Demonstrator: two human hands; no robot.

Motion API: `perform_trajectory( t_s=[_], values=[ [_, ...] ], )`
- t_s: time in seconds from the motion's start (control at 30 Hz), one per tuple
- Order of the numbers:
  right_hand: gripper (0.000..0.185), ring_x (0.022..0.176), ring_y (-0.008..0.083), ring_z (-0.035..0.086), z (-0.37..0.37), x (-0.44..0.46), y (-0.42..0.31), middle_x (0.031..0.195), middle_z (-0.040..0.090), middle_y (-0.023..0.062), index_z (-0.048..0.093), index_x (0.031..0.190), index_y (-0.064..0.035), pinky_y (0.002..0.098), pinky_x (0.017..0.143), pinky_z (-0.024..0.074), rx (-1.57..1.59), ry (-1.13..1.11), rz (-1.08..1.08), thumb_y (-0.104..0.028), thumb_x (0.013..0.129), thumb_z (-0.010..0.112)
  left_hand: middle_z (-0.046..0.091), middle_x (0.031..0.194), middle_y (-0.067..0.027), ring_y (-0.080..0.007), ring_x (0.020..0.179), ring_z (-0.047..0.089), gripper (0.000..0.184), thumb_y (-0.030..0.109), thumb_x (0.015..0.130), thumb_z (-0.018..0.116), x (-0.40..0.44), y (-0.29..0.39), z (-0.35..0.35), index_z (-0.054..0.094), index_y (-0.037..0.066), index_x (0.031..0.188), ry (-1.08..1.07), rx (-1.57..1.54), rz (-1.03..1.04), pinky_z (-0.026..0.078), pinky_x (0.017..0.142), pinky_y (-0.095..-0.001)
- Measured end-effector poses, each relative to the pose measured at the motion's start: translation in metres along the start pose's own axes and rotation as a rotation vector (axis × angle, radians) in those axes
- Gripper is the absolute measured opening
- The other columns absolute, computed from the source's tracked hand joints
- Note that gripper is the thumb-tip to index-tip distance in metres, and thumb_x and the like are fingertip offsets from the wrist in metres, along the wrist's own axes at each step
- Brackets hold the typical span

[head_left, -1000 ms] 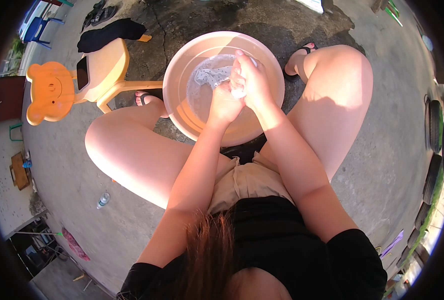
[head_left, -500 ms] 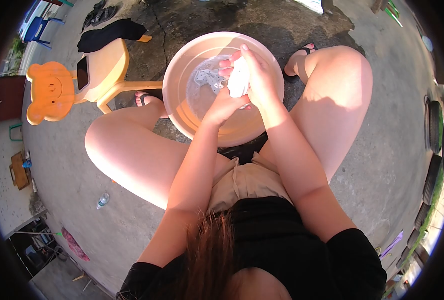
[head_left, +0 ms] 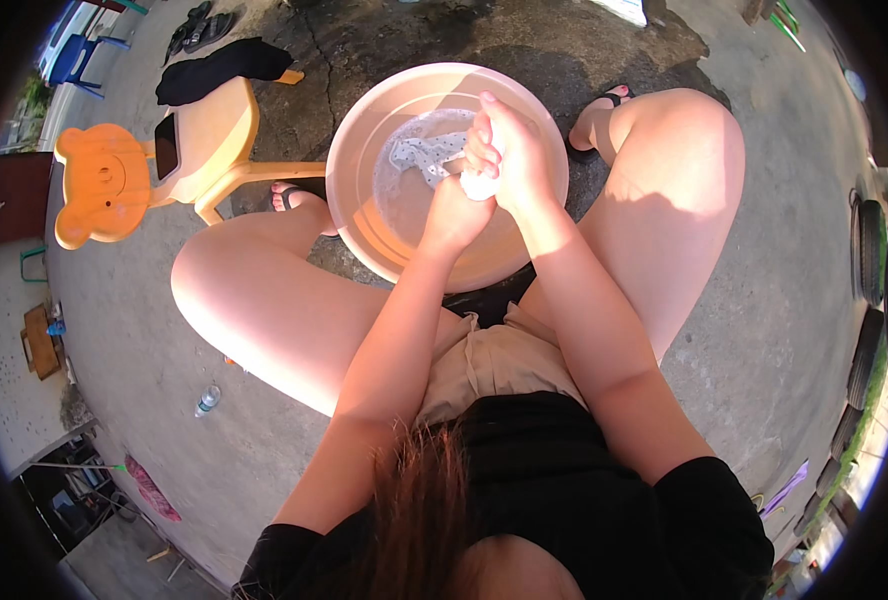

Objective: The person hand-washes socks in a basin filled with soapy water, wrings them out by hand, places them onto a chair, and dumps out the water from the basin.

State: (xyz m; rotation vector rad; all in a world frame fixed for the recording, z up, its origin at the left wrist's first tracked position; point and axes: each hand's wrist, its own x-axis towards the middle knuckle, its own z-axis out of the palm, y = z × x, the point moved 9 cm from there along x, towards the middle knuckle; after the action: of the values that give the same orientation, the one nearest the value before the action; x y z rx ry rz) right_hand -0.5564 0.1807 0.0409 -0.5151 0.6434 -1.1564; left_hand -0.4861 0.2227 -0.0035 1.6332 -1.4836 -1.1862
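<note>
On grey concrete ground, dark and damp beyond, a round basin sits between the person's knees. Above it, left hand and right hand are clasped around bunched white fabric, partly blocking the view of dotted cloth in the suds. An orange bear-faced chair is at left; tyres line the right.

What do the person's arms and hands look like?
They have short black sleeves, and both forearms are bare. The left hand and right hand wear no gloves. No watch or bracelet shows; a ring would be hard to make out.
</note>
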Motion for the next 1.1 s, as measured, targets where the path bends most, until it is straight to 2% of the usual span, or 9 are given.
perform_trajectory(
  t_s=[0.23, 0.33, 0.43, 0.47, 0.67, 0.77, 0.83, 0.93, 1.1],
  values=[
    [0.035, 0.042, 0.0100, 0.042, -0.020, 0.003, 0.004, 0.052, 0.042, -0.0005, 0.048, 0.065, -0.0069, 0.0246, 0.042, 0.0368, -0.077, 0.206, -0.074, -0.030, 0.091, 0.054, 0.067, 0.088, -0.0218, -0.0336, 0.086, 0.066, 0.031, 0.025, 0.080, 0.059, 0.005, -0.014, 0.006, 0.062, -0.002, 0.095, 0.017, -0.076, -0.012, 0.050, 0.076, -0.0384],
    [0.032, 0.052, 0.0155, 0.054, -0.049, 0.013, 0.029, 0.062, 0.055, 0.0063, 0.056, 0.074, -0.0019, 0.0288, 0.050, 0.0456, -0.300, 0.297, -0.084, -0.030, 0.090, 0.055, 0.067, 0.093, -0.0179, -0.0302, 0.090, 0.065, 0.045, 0.033, 0.077, 0.064, 0.014, -0.054, 0.025, 0.060, -0.002, 0.105, -0.102, -0.145, -0.103, 0.049, 0.078, -0.0376],
    [0.031, 0.062, 0.0252, 0.063, -0.088, 0.032, 0.064, 0.075, 0.064, 0.0154, 0.060, 0.085, 0.0005, 0.0337, 0.060, 0.0503, -0.815, 0.321, -0.096, -0.030, 0.088, 0.056, 0.065, 0.098, -0.0180, -0.0285, 0.096, 0.062, 0.059, 0.038, 0.073, 0.068, 0.006, -0.086, 0.036, 0.056, -0.002, 0.115, -0.258, -0.123, -0.365, 0.048, 0.081, -0.0362],
    [0.030, 0.078, 0.0324, 0.065, -0.098, 0.034, 0.070, 0.087, 0.066, 0.0214, 0.062, 0.094, -0.0003, 0.0382, 0.071, 0.0506, -1.074, 0.339, -0.085, -0.029, 0.085, 0.057, 0.065, 0.099, -0.0182, -0.0288, 0.097, 0.062, 0.060, 0.038, 0.072, 0.069, 0.007, -0.106, 0.035, 0.056, 0.000, 0.116, -0.201, -0.024, -0.369, 0.048, 0.082, -0.0364],
    [0.030, 0.094, 0.0339, 0.063, -0.163, 0.025, 0.154, 0.100, 0.064, 0.0218, 0.064, 0.103, -0.0042, 0.0412, 0.081, 0.0491, -1.616, 0.110, 0.276, -0.024, 0.084, 0.053, 0.064, 0.104, -0.0203, -0.0329, 0.099, 0.061, 0.054, 0.034, 0.072, 0.067, 0.005, -0.156, 0.033, 0.058, 0.003, 0.115, -0.266, 0.372, -0.403, 0.048, 0.084, -0.0384],
    [0.020, 0.090, 0.0317, 0.064, -0.188, 0.023, 0.184, 0.094, 0.067, 0.0150, 0.066, 0.093, -0.0074, 0.0398, 0.079, 0.0495, -1.803, -0.032, 0.426, -0.020, 0.079, 0.061, 0.063, 0.107, -0.0215, -0.0332, 0.099, 0.061, 0.050, 0.032, 0.074, 0.064, 0.014, -0.178, 0.040, 0.059, 0.002, 0.114, -0.272, 0.425, -0.412, 0.049, 0.083, -0.0384],
    [0.024, 0.093, 0.0316, 0.063, -0.202, 0.028, 0.200, 0.099, 0.066, 0.0161, 0.067, 0.096, -0.0074, 0.0397, 0.082, 0.0490, -1.815, -0.084, 0.537, -0.020, 0.076, 0.063, 0.061, 0.112, -0.0221, -0.0315, 0.097, 0.062, 0.053, 0.036, 0.075, 0.064, 0.014, -0.175, 0.041, 0.059, 0.000, 0.114, -0.319, 0.411, -0.432, 0.050, 0.080, -0.0370],
    [0.031, 0.098, 0.0313, 0.062, -0.217, 0.032, 0.214, 0.105, 0.065, 0.0175, 0.067, 0.102, -0.0079, 0.0388, 0.086, 0.0478, -1.828, -0.037, 0.637, -0.020, 0.073, 0.064, 0.062, 0.111, -0.0199, -0.0307, 0.105, 0.059, 0.036, 0.032, 0.081, 0.058, 0.011, -0.170, 0.047, 0.066, 0.003, 0.102, -0.335, 0.398, -0.399, 0.044, 0.091, -0.0385],
    [0.040, 0.111, 0.0298, 0.056, -0.202, 0.044, 0.219, 0.118, 0.059, 0.0175, 0.066, 0.110, -0.0098, 0.0407, 0.093, 0.0434, -1.966, -0.144, 0.783, -0.022, 0.072, 0.065, 0.058, 0.121, -0.0139, -0.0283, 0.112, 0.055, 0.034, 0.021, 0.083, 0.054, 0.007, -0.174, 0.049, 0.061, 0.013, 0.115, -0.279, 0.450, -0.387, 0.044, 0.092, -0.0395]
  ],
)
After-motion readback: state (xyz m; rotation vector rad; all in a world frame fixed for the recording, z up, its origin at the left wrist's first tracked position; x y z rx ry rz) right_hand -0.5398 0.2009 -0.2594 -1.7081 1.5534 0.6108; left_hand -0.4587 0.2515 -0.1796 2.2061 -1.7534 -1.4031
